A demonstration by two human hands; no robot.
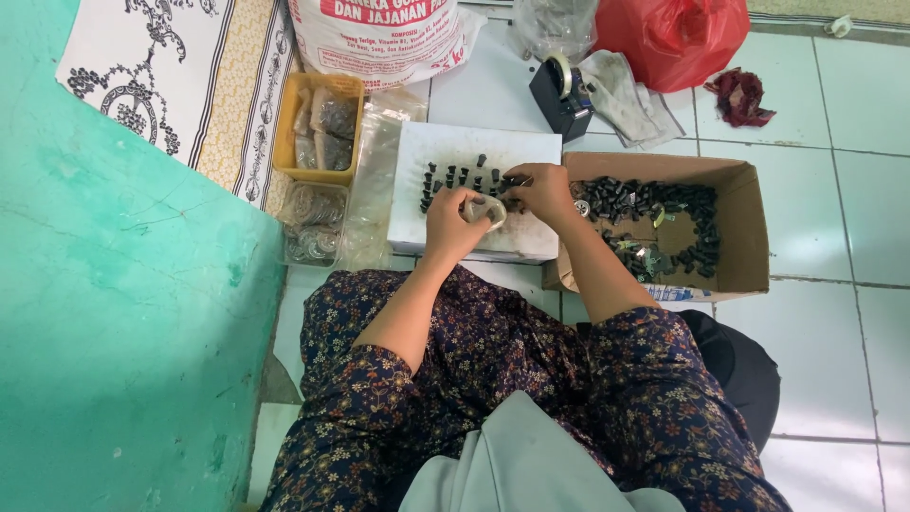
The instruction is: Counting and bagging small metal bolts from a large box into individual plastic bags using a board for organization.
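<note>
On the white board (417,223): my left hand (450,223) pinches a small clear bag (483,210); my right hand (540,190), fingers pressed together, picks at black parts (460,177). Cardboard box (739,228) just right.

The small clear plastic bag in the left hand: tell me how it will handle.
The small clear plastic bag probably is floppy, since it crumples in the left hand. It likely is light and thin. The small black parts nearby look apt to scatter.
</note>
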